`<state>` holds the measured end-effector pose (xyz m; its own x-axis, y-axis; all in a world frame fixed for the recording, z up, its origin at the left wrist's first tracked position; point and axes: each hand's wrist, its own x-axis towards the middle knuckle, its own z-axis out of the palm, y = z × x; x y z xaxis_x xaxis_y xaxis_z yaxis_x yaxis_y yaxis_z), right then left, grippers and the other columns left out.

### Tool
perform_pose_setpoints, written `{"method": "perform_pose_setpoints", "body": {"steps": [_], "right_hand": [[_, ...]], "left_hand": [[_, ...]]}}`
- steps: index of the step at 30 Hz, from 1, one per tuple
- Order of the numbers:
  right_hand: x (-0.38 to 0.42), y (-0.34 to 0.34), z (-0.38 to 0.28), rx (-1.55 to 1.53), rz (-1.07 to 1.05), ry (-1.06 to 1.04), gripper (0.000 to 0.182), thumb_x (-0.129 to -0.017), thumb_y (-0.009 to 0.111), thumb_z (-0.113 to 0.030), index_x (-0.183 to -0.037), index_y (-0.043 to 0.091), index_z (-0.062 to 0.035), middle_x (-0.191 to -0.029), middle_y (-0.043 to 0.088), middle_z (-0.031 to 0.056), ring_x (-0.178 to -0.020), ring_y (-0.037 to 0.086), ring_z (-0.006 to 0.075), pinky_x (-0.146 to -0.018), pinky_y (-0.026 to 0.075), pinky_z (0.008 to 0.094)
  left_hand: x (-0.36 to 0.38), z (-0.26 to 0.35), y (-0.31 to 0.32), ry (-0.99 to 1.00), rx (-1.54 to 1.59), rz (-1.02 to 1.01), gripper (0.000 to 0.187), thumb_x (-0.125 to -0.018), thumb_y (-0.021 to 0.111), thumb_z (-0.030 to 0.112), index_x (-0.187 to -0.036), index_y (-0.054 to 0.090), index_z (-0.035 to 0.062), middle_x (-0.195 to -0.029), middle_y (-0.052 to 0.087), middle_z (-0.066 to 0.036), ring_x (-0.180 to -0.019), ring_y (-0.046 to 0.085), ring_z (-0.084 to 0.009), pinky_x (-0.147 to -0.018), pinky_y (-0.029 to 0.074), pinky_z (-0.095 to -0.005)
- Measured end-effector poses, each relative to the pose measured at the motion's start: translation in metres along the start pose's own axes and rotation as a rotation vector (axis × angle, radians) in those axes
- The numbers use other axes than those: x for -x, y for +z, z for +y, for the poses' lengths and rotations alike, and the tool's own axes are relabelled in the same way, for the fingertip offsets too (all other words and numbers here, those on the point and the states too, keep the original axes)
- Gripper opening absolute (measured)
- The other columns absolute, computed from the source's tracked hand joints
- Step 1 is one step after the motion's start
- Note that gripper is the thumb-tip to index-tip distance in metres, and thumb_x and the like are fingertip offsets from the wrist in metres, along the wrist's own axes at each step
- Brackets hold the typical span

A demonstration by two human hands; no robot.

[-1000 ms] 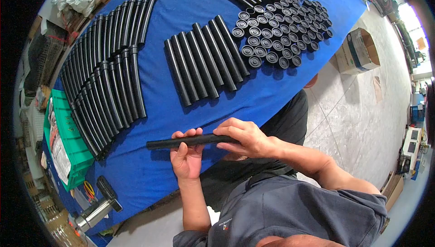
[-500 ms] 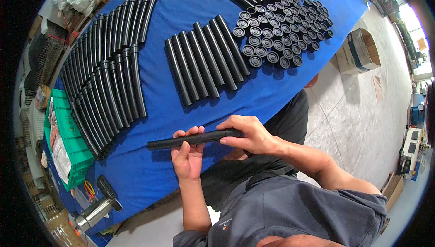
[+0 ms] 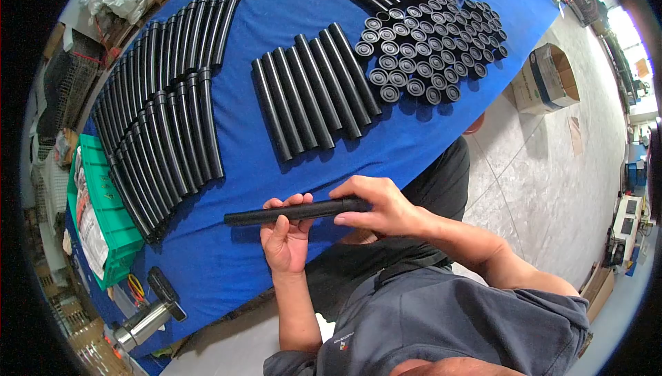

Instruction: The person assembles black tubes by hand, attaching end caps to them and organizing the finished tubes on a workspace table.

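A black tube [image 3: 252,218] lies across both hands above the near edge of the blue-covered table. My left hand [image 3: 285,238] grips its middle, thumb on the near side and fingers on the far side. My right hand [image 3: 379,207] is closed round the tube's right end, where a wider black part shows between thumb and fingers. Beyond the hands, several loose black tubes [image 3: 314,93] lie side by side. Many round black caps [image 3: 415,87] with ringed faces stand grouped to the right of them.
Capped black tubes [image 3: 172,134] lie in rows on the left of the blue table [image 3: 238,148]. A green crate [image 3: 124,238] and a metal tool with a black handle [image 3: 148,321] are at the left edge. A cardboard box [image 3: 531,90] stands on the floor at right.
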<state>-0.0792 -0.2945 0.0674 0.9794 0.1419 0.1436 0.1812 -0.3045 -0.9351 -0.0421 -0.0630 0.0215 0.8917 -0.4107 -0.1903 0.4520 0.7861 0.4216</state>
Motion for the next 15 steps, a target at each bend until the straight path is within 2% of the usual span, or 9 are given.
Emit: {"method": "perform_pose_setpoints", "body": {"steps": [1,4,5,6,8,11,15], "right_hand": [[-0.003,-0.004,-0.003,-0.08,-0.046,0.131,0.037,-0.081,0.081,-0.012,-0.113,0.066,0.0012,-0.103,0.069,0.0158,-0.095,0.069,0.0301,-0.081,0.055,0.0381],[0.001,0.001,0.008,0.021,0.009,-0.066,0.037,-0.082,0.081,-0.011,-0.114,0.066,0.0006,-0.104,0.069,0.0158,-0.095,0.069,0.0314,-0.082,0.055,0.0391],[0.001,0.005,0.007,0.099,0.008,-0.182,0.038,-0.082,0.078,-0.011,-0.115,0.061,-0.0006,-0.106,0.065,0.0176,-0.098,0.066,0.0368,-0.082,0.056,0.0434],[0.001,0.008,0.007,0.159,0.003,-0.279,0.04,-0.081,0.078,-0.008,-0.116,0.059,-0.001,-0.108,0.064,0.0174,-0.098,0.066,0.0379,-0.084,0.057,0.0443],[0.001,0.009,0.002,0.102,0.022,-0.22,0.04,-0.081,0.079,-0.009,-0.115,0.06,-0.0008,-0.106,0.064,0.0176,-0.097,0.066,0.0375,-0.082,0.056,0.0436],[-0.003,-0.002,-0.009,-0.027,-0.064,0.13,0.038,-0.082,0.079,-0.011,-0.114,0.061,-0.0004,-0.103,0.065,0.0174,-0.095,0.066,0.0373,-0.081,0.056,0.043],[0.001,0.004,0.002,0.065,0.018,-0.126,0.04,-0.085,0.078,-0.018,-0.116,0.062,0.001,-0.103,0.066,0.0182,-0.095,0.066,0.0371,-0.082,0.055,0.0436]], "left_hand": [[0.0,0.0,0.0,0.004,-0.008,-0.002,0.031,-0.096,0.064,0.003,-0.125,0.054,0.005,-0.127,0.062,-0.027,-0.126,0.057,-0.0427,-0.104,0.052,-0.0555],[-0.001,-0.002,0.003,0.014,-0.01,0.01,0.03,-0.096,0.063,0.003,-0.124,0.054,0.005,-0.127,0.062,-0.027,-0.126,0.058,-0.0425,-0.103,0.053,-0.0552],[-0.001,-0.001,0.003,0.004,0.004,0.007,0.03,-0.096,0.063,0.003,-0.124,0.054,0.005,-0.127,0.062,-0.027,-0.126,0.057,-0.0425,-0.103,0.053,-0.0552],[-0.001,0.001,0.002,-0.005,0.018,0.006,0.03,-0.096,0.063,0.003,-0.124,0.055,0.0049,-0.127,0.062,-0.027,-0.126,0.057,-0.0426,-0.103,0.053,-0.0552],[0.0,0.001,0.0,-0.007,0.024,-0.004,0.03,-0.096,0.063,0.003,-0.124,0.054,0.0049,-0.127,0.062,-0.027,-0.126,0.057,-0.0427,-0.103,0.053,-0.0551],[0.0,0.0,-0.003,0.013,0.0,-0.017,0.03,-0.096,0.063,0.003,-0.125,0.054,0.0049,-0.127,0.062,-0.027,-0.126,0.057,-0.043,-0.103,0.053,-0.0553],[-0.001,0.001,0.001,-0.004,-0.009,-0.011,0.031,-0.096,0.063,0.005,-0.125,0.053,0.0037,-0.128,0.062,-0.026,-0.127,0.056,-0.0429,-0.106,0.051,-0.0555]]}}
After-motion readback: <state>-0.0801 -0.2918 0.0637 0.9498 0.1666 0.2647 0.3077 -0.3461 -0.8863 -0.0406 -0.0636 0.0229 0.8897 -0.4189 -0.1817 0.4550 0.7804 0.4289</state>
